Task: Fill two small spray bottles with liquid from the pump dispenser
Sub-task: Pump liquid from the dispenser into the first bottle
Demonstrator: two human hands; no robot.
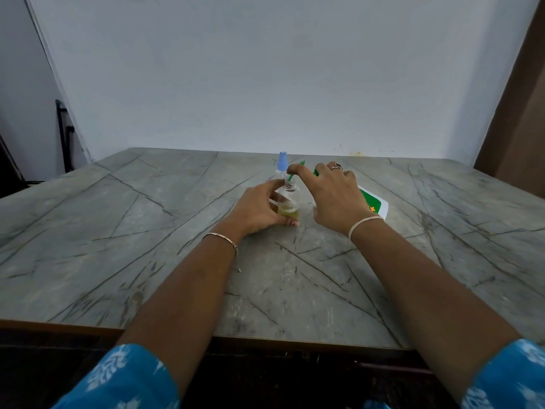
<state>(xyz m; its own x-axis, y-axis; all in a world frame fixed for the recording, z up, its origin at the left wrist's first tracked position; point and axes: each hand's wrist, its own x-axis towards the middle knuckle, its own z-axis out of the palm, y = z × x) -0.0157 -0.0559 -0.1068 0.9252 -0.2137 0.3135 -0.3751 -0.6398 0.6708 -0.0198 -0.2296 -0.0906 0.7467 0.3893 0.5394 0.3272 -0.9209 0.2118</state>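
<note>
My left hand [256, 208] grips the uncapped spray bottle [290, 203], partly filled, as my right hand [336, 199], fingers [298, 168] spread, presses the pump dispenser [374, 204]; the blue-capped bottle [282, 162] waits.

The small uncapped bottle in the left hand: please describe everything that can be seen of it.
The small bottle looks like clear plastic. It is round, with a threaded neck and no cap. It stands upright on the grey table, and its lower part holds yellowish liquid. The left hand grips it from the side, with the thumb near the base. The green spout of the pump dispenser points down at its open mouth; whether they touch cannot be told.
</note>
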